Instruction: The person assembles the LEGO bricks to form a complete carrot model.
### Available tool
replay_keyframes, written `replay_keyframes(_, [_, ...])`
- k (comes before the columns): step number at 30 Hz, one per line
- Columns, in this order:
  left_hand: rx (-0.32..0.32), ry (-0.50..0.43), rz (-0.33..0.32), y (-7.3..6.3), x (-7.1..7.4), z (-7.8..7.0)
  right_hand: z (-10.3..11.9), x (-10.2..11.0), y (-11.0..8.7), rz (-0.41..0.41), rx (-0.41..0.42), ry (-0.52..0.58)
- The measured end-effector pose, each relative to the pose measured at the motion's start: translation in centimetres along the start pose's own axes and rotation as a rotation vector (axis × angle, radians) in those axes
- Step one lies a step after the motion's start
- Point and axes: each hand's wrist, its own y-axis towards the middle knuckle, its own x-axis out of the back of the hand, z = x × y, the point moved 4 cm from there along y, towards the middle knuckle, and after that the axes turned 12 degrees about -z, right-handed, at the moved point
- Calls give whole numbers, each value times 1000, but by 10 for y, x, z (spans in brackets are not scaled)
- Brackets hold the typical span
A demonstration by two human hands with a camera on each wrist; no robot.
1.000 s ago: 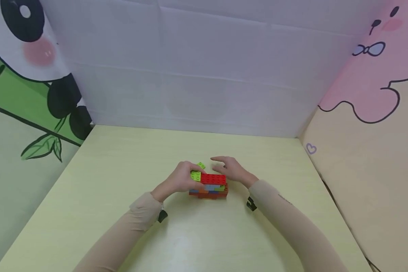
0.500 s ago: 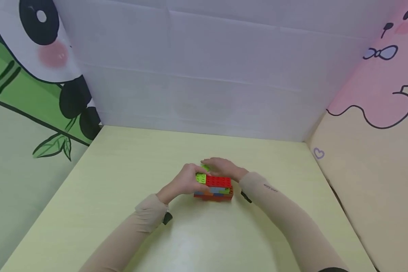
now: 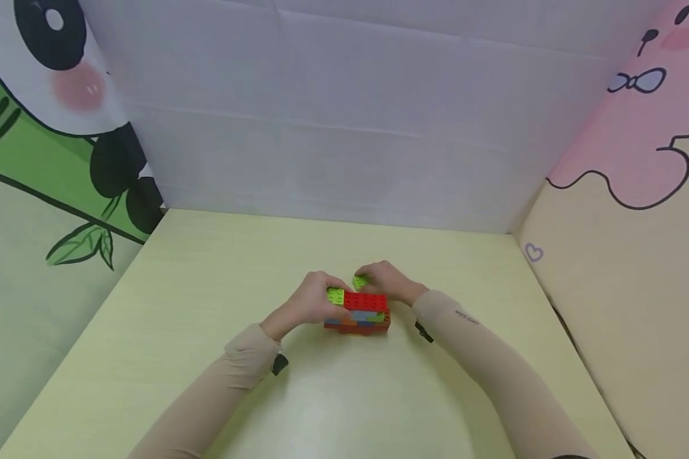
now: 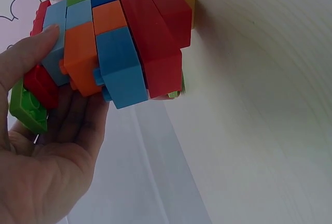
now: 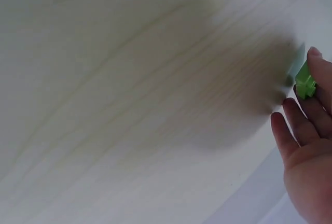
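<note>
A block of stacked toy bricks (image 3: 365, 303) stands on the table, with red and lime green on top and layers of blue, orange and red below. My left hand (image 3: 316, 298) grips its left end, the thumb on the near side. In the left wrist view the left hand (image 4: 57, 151) curls round the brick stack (image 4: 111, 42). Just behind the stack, my right hand (image 3: 387, 282) pinches a small lime green brick (image 3: 360, 281). The right wrist view has that green brick (image 5: 305, 82) between the thumb and a finger of the right hand (image 5: 311, 156).
The pale wooden tabletop (image 3: 235, 255) spreads around the stack. A white wall sheet (image 3: 321, 127) rises behind it. Painted side panels (image 3: 620, 268) border the table left and right.
My right hand has come in behind the stack, reached the loose lime green brick and now pinches it. The left hand keeps its grip on the stack.
</note>
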Motion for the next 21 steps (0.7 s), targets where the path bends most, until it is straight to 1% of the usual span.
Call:
replay_keyframes(3, [0, -5, -1, 1, 1, 0, -3, 8, -7, -34, -48, 84])
replay_keyframes(7, [-5, 0, -5, 2, 1, 1, -7, 18, -16, -56, -94, 136])
replay_keyframes(9, [-8, 6, -7, 3, 1, 1, -6, 25, -22, -72, -89, 144])
replay_keyframes(13, [-8, 11, -6, 4, 1, 2, 3, 43, -32, -113, -42, 172])
replay_keyframes(16, [-7, 13, -7, 4, 2, 3, 9, 55, -40, -143, -15, 171])
replay_keyframes(21, [5, 15, -3, 6, 1, 4, 16, 70, -51, -169, -2, 164])
